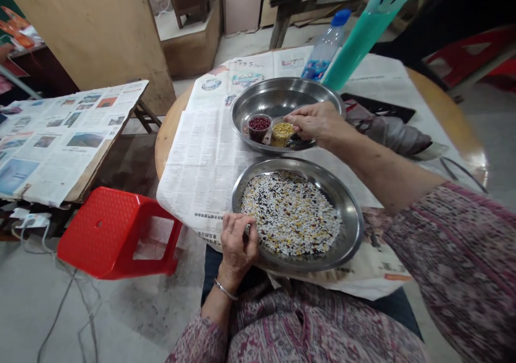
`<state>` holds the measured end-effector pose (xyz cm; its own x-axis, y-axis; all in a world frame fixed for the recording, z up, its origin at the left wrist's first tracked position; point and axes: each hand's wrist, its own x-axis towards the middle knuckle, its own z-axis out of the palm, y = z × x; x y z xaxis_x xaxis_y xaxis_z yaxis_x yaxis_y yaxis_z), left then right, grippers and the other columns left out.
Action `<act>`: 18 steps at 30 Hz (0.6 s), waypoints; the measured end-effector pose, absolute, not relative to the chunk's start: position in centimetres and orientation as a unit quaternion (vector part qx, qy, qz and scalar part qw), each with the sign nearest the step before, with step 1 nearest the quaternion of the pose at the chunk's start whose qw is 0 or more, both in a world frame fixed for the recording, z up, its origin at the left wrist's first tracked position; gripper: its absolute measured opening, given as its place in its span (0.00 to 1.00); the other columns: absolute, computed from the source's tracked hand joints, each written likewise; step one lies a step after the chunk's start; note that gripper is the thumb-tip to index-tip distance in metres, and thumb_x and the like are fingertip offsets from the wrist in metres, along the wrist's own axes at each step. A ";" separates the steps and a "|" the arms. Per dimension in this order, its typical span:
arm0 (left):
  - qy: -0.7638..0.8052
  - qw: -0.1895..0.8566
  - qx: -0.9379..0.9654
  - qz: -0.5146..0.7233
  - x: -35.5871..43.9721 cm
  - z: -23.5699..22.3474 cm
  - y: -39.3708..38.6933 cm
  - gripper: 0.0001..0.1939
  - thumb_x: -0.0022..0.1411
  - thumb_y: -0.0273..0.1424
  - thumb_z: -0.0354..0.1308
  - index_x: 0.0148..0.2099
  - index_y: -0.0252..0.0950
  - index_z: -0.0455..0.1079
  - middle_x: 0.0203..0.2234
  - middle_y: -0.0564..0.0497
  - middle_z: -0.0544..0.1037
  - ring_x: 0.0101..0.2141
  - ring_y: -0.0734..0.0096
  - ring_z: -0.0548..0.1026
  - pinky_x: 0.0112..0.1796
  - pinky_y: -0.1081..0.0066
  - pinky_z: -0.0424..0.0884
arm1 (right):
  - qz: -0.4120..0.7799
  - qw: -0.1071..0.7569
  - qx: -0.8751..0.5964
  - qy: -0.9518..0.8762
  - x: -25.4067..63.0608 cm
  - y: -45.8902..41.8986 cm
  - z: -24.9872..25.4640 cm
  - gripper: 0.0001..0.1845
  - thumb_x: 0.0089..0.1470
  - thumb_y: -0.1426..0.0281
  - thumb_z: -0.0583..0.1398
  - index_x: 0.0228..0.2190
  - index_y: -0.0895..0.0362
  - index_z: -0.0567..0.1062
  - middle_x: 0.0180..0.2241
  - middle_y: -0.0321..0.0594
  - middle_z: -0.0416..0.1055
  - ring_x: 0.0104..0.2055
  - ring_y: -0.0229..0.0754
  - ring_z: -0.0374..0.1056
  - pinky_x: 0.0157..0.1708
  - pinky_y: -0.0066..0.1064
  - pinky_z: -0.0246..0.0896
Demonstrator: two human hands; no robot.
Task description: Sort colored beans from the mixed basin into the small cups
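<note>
A shallow steel basin [355, 245] near me holds white grains mixed with yellow, black and dark red ones. My left hand [238, 239] is closed on its left rim, fingers curled. Beyond it stands a second steel basin [258, 92] with small clear cups inside. One cup holds dark red beans [259, 126], and beside it another holds yellow beans [282, 131]. Over this basin my right hand [316, 121] has its fingertips pinched at the yellow beans' cup. Whatever is between those fingertips is too small to make out. Part of the far basin's contents is hidden behind that hand.
Newspaper [197, 153] covers the round table. Behind the far basin are a blue-capped bottle [322, 49] and a tall green tube-like object [363, 41]. A grey bag [391, 132] lies to the right. A red stool [105, 234] and a newspaper-covered table [60, 143] stand left.
</note>
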<state>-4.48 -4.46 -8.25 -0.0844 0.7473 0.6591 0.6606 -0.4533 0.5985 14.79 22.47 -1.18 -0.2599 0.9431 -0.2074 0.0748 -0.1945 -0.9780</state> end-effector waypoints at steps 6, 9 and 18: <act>0.519 0.040 0.675 0.524 -4.5 -8.1 -4.4 0.06 0.66 0.22 0.54 0.44 0.36 0.69 0.34 0.49 0.78 0.36 0.68 0.76 0.42 0.64 0.70 | 0.600 0.432 -0.489 -0.464 14.8 16.4 1.5 0.05 0.49 0.70 0.68 0.31 0.52 0.78 0.18 0.32 0.63 0.20 0.32 0.53 0.18 0.28 0.53; 0.515 0.035 0.677 0.524 -4.4 -8.1 -4.4 0.06 0.66 0.21 0.55 0.43 0.36 0.68 0.34 0.49 0.77 0.36 0.68 0.76 0.42 0.64 0.70 | 0.685 0.398 -0.459 -0.401 14.4 12.6 1.8 0.06 0.52 0.73 0.63 0.35 0.54 0.78 0.20 0.31 0.64 0.19 0.30 0.54 0.18 0.24 0.56; 0.526 0.023 0.679 0.512 -4.4 -7.9 -4.3 0.06 0.67 0.22 0.54 0.42 0.37 0.68 0.33 0.50 0.78 0.36 0.69 0.76 0.42 0.64 0.70 | 0.773 0.350 -0.438 -0.296 14.1 6.5 -1.7 0.08 0.50 0.74 0.62 0.35 0.55 0.80 0.44 0.48 0.79 0.52 0.48 0.75 0.55 0.40 0.71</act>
<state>-4.37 -4.34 -7.93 -0.0766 0.7379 0.6705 0.6903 -0.4460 0.5697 14.12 6.46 -1.71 -0.3718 0.8003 -0.4704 -0.2811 -0.5800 -0.7646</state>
